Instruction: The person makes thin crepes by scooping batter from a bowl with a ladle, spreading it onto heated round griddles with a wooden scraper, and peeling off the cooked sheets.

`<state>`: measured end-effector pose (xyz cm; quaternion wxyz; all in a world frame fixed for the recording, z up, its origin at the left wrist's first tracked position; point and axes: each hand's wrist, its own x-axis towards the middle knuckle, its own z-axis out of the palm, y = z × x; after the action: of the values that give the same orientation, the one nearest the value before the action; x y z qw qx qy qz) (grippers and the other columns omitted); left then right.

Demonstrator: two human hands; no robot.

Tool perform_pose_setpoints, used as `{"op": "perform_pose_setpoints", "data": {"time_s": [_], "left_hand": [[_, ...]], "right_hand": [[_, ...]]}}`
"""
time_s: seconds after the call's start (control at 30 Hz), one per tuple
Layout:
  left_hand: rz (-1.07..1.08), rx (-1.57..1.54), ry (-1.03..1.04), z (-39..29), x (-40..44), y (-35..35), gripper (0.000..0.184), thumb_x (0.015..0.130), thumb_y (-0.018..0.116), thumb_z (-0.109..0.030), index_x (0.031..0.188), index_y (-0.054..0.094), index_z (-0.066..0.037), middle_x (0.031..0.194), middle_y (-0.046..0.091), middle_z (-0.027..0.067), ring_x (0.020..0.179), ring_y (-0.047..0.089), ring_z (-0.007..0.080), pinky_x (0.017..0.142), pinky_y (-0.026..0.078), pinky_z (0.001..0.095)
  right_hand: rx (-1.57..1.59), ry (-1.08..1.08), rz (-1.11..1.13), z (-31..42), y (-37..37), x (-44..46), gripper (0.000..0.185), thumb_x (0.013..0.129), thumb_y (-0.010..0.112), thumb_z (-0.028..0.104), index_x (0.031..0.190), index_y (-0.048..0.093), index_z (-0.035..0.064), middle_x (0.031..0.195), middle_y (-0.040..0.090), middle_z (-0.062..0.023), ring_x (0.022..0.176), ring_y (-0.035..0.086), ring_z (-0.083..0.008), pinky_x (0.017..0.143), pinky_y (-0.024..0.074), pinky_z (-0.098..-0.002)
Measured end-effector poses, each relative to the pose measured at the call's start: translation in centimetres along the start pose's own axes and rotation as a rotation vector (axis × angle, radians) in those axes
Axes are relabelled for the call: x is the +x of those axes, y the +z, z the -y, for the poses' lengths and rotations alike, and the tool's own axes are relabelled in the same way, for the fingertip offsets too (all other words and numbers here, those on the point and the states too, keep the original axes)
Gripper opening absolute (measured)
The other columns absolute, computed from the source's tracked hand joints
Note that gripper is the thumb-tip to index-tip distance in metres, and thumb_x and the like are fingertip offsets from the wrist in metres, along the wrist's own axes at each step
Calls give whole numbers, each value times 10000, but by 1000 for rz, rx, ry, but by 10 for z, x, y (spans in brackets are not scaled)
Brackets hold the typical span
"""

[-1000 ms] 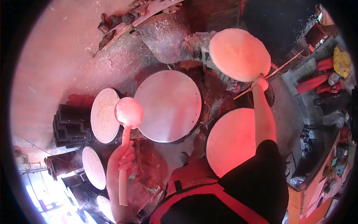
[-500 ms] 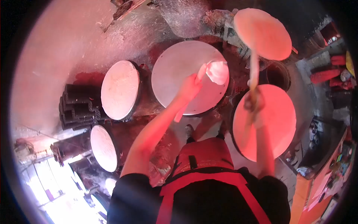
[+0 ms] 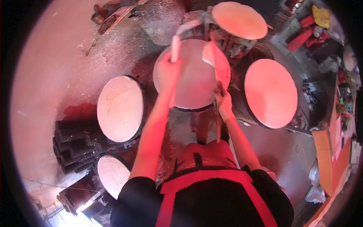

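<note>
In front of me is a large round griddle [image 3: 185, 79], its pale grey flat surface showing. A whitish patch, like batter [image 3: 208, 53], lies near its upper right edge. Over the left side of the griddle, my left hand [image 3: 168, 70] is closed around a long-handled tool [image 3: 175, 49]. The tool's far end is smeared by motion beyond the rim, so its shape is unclear. My right hand [image 3: 224, 100] grips a long thin wooden stick [image 3: 218, 126] at the griddle's lower right edge. The stick's upper part crosses the plate beside the whitish patch.
Round griddles stand at right [image 3: 271, 92], far right back [image 3: 239, 20], left [image 3: 121, 108] and lower left [image 3: 113, 176]. Black honeycomb coal briquettes [image 3: 75, 142] are stacked at left. An orange-sided counter [image 3: 324, 159] with assorted items runs along the right.
My left hand and its tool moved left and away from the whitish patch. My right hand came left with the stick, from the right griddle to the middle one. The view has turned.
</note>
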<state>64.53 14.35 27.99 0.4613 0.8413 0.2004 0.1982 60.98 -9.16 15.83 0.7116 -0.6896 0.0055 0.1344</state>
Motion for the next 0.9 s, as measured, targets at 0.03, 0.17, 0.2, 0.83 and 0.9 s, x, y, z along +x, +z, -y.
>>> {"op": "perform_pose_setpoints", "data": {"time_s": [0.03, 0.17, 0.2, 0.83, 0.9], "left_hand": [[81, -212, -66, 9, -11, -16, 275, 877, 628, -85, 1142, 656, -17, 741, 601, 19, 533, 514, 69, 491, 416, 237], [171, -575, -349, 44, -97, -64, 441, 973, 541, -153, 1391, 443, -56, 760, 532, -23, 517, 426, 47, 474, 357, 185], [182, -585, -384, 57, -120, -74, 419, 985, 544, -185, 1378, 466, -62, 746, 509, -34, 523, 414, 43, 480, 352, 180], [-252, -776, -878, 86, -334, -84, 360, 1030, 468, -289, 885, 636, -5, 691, 396, -49, 557, 362, 22, 450, 276, 180], [-283, -797, -898, 78, -341, -74, 342, 1028, 475, -280, 903, 641, -8, 698, 388, -53, 560, 359, 19, 450, 269, 180]], "right_hand": [[242, 122, 59, 6, 1, 1, 494, 965, 589, 201, 1439, 472, 127, 726, 483, 73, 520, 378, -35, 472, 326, -216], [382, 87, -144, -21, -10, -39, 456, 982, 577, 225, 1425, 495, 154, 647, 430, 95, 468, 325, -25, 436, 285, -210], [374, 38, -209, -30, -6, -48, 451, 984, 573, 226, 1423, 498, 156, 646, 437, 94, 464, 330, -27, 431, 288, -210], [-9, 302, 277, 31, -31, 23, 462, 900, 610, 95, 1356, 576, 167, 614, 469, 61, 415, 347, -60, 378, 255, -243], [94, 241, 34, 25, -50, 27, 402, 950, 601, 147, 1351, 578, 145, 633, 497, 60, 421, 351, -38, 378, 245, -227]]}}
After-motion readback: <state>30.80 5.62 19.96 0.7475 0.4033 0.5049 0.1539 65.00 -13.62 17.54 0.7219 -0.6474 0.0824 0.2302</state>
